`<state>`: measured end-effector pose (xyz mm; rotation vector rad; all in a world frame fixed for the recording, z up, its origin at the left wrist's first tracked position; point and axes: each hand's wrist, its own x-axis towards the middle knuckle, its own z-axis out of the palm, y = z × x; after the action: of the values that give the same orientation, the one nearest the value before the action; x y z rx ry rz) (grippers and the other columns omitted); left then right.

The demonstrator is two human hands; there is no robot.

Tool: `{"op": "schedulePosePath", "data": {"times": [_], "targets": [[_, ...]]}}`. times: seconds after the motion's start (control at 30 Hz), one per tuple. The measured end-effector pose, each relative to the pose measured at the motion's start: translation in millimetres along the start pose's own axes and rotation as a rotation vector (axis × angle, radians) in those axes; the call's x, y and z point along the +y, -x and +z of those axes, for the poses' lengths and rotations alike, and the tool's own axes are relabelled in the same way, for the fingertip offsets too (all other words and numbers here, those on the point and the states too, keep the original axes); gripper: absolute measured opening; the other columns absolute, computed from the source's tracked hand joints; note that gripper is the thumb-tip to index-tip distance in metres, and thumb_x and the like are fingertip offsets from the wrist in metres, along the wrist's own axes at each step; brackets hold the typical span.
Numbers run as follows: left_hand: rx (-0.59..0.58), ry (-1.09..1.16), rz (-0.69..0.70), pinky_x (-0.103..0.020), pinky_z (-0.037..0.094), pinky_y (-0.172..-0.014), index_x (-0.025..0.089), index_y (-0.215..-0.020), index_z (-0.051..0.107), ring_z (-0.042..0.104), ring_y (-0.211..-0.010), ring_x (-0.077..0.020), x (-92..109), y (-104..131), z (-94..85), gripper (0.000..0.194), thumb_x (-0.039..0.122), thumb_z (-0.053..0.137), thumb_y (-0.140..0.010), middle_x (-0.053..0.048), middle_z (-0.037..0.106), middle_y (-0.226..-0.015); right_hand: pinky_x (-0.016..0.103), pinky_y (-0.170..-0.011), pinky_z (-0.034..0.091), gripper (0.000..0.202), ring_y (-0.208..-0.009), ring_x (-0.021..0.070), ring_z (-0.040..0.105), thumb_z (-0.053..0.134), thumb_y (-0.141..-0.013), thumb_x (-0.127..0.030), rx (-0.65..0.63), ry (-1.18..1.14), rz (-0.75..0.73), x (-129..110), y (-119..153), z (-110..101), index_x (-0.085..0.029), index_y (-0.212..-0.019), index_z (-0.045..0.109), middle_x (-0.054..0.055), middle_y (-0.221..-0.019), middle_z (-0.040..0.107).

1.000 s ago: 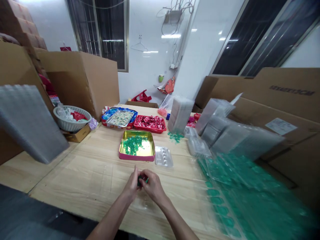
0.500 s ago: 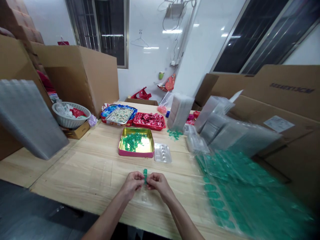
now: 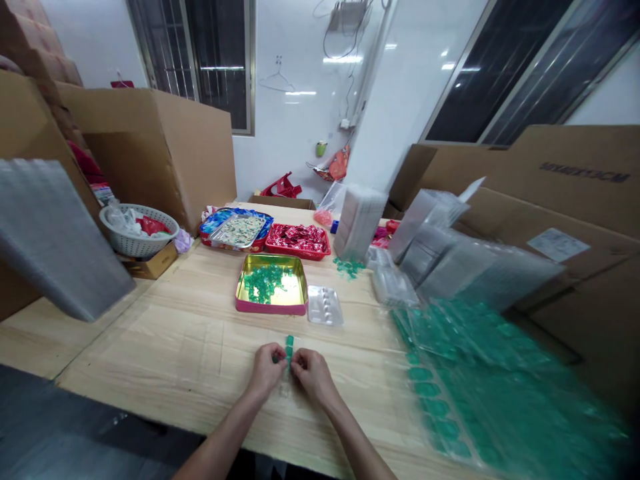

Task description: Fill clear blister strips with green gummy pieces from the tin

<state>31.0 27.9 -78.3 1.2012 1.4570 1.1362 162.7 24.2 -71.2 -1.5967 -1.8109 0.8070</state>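
Observation:
On the table in front of me lies a clear plastic tray (image 3: 284,388) with one narrow column of pockets. Green translucent pieces (image 3: 289,345) fill its far end, and the pockets nearer me look clear. My left hand (image 3: 270,365) is closed in a pinch at the left of this column. From the right, my right hand (image 3: 309,371) pinches at the same spot, its fingertips almost meeting the left ones. A small green piece sits between the fingertips, partly hidden by them. Beyond my hands stands a gold-lined tin (image 3: 296,294) holding loose green pieces (image 3: 265,283).
A moulded clear tray (image 3: 324,307) lies right of the tin. Behind are a red basket (image 3: 300,254) of red packets and a silver tray (image 3: 217,237). Filled green trays (image 3: 480,373) spread at right, stacked clear trays (image 3: 357,223) behind. A tray stack (image 3: 60,240) and white basket (image 3: 135,247) stand left.
My hands have shifted slightly along the column, towards me. More green shows beyond my fingertips than before. The view has moved a little.

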Motion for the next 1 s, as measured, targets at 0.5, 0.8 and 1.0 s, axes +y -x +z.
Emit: {"op": "schedulePosePath", "data": {"times": [0.5,0.8,1.0], "targets": [[-0.107,0.522,-0.394,-0.022,0.027,-0.046,0.018,-0.099,0.050,0.046,-0.051,-0.0101,41,14,-12.0,0.065,0.074,0.032,-0.070,0.002,0.051,-0.065,0.023,-0.062,0.041,0.014,-0.067,0.0153,0.054,0.051,-0.070,-0.010,0.022,-0.090,-0.302,-38,14,-10,-0.019,-0.076,0.061,0.002,-0.072,0.059],[-0.205,0.651,-0.300,-0.028,0.042,-0.060,0.015,-0.077,0.058,0.057,-0.068,-0.0167,47,25,-14.1,0.042,0.053,0.063,-0.061,-0.003,0.060,-0.071,0.023,-0.055,0.042,0.016,-0.057,0.0137,0.053,0.048,-0.067,-0.011,0.004,-0.267,-0.164,-36,10,-9,-0.017,-0.071,0.062,0.001,-0.063,0.061],[-0.292,0.440,-0.251,-0.027,0.042,-0.057,0.011,-0.069,0.065,0.055,-0.053,-0.0129,38,26,-18.5,0.024,0.024,0.070,-0.050,-0.003,0.063,-0.059,0.021,-0.046,0.039,0.010,-0.044,0.0096,0.048,0.058,-0.059,-0.020,-0.148,-0.731,0.056,-9,7,-4,-0.015,-0.067,0.060,-0.004,-0.050,0.054]]}}
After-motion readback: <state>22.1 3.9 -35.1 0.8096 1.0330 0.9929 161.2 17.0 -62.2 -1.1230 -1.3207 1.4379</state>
